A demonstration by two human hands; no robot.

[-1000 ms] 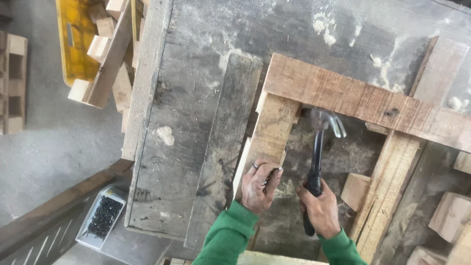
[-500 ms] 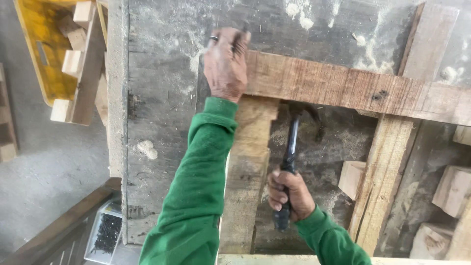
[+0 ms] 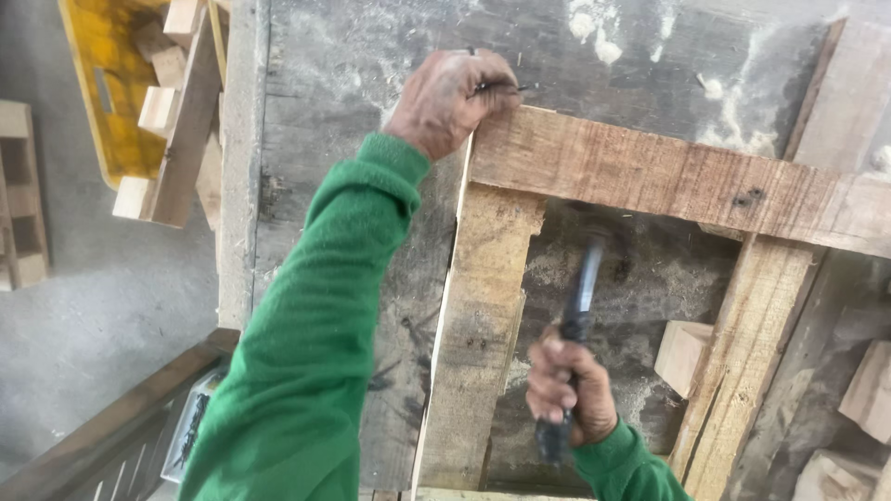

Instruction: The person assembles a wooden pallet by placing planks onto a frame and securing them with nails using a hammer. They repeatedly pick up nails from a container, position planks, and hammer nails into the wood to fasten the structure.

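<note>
Since the frame half a second ago, the left hand (image 3: 450, 97) has shifted only a little at the far end of the wooden frame, where it now pinches a nail (image 3: 501, 88), and the right hand (image 3: 568, 390) has kept its grip on the hammer (image 3: 580, 306), whose head looks blurred.

That left arm, in a green sleeve (image 3: 306, 343), stretches away from the body across the grey worktop (image 3: 334, 83) with the wrist bent. Its fingers are curled together, and the fingertips hold the thin dark nail just at the top left corner of the cross board (image 3: 668, 176). The nail lies nearly level, pointing right; whether its tip touches the wood I cannot tell.

Nearer the body, the right hand sits with its fingers wrapped tight around the dark handle, knuckles facing the camera. From there the hammer reaches up and slightly right into the open space inside the frame, its head just below the cross board.

Beneath the cross board, the left upright board (image 3: 478, 334) runs toward the near edge of the worktop. Well to the right, a second upright board (image 3: 742, 362) slants the same way. A small wood block (image 3: 682, 357) lies between them, close to the second one.

Off the left edge of the worktop, loose timber pieces (image 3: 176, 121) lie over a yellow frame (image 3: 102, 83) on the floor.
</note>
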